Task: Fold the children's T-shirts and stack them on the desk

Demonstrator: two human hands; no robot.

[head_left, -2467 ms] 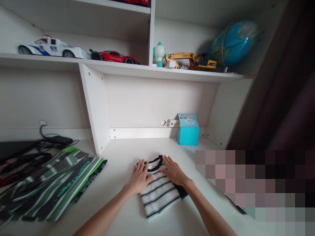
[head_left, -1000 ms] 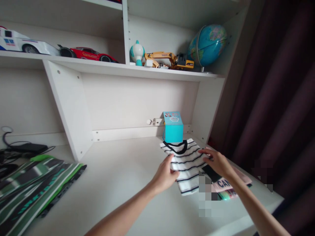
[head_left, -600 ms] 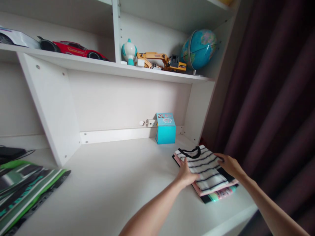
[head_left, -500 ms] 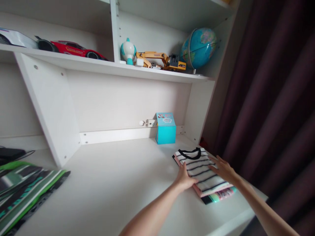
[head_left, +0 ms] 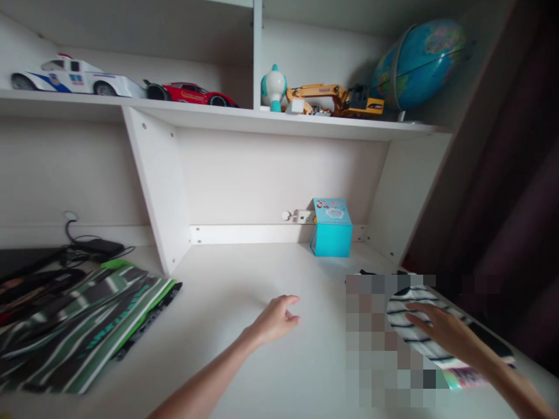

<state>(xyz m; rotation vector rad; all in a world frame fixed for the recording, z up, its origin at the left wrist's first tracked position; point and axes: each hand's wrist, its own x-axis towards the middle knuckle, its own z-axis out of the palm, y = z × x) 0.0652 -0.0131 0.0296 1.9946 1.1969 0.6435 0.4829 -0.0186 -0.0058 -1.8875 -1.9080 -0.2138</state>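
Note:
My left hand (head_left: 276,319) is over the white desk (head_left: 244,279), apart from the clothes, with nothing in it. Its fingers are loosely bent, with a gap between thumb and forefinger. My right hand (head_left: 437,326) lies flat with fingers stretched on a white shirt with dark stripes (head_left: 399,314). That shirt tops a small pile of folded clothes on the right of the desk, and a colourful printed piece (head_left: 465,378) shows under it. A pixelated patch hides much of the pile's left side.
Green and grey striped clothes (head_left: 105,314) lie at the left, near a black adapter (head_left: 102,249) with cables. A turquoise desk calendar (head_left: 333,238) stands at the back. The shelf above holds a globe (head_left: 430,58), a toy excavator (head_left: 336,99) and toy cars (head_left: 192,93). A curtain (head_left: 502,203) hangs right.
My left hand has come off the striped shirt and moved left over the desk. My right hand stays on the shirt. The view has turned left.

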